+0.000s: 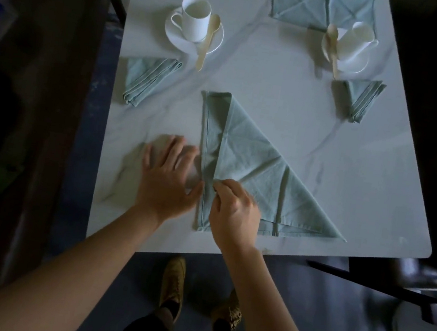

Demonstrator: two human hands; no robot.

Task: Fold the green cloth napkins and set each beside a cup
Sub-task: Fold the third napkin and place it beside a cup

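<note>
A green napkin (256, 168), folded into a large triangle, lies on the white marble table (278, 89) near its front edge. My right hand (233, 209) pinches the napkin's left edge fold. Just left of the napkin, my left hand (168, 172) lies flat on the table with fingers spread, its thumb touching the cloth's edge. A small folded napkin (146, 78) lies below the left cup (194, 17). Another folded napkin (362, 101) lies below the right cup (354, 41).
Each cup stands on a white saucer (174, 34) with a wooden spoon (208, 43). Unfolded green napkins (318, 5) lie stacked at the table's far edge. A dark bench runs along the left side, and a chair stands at the right front corner.
</note>
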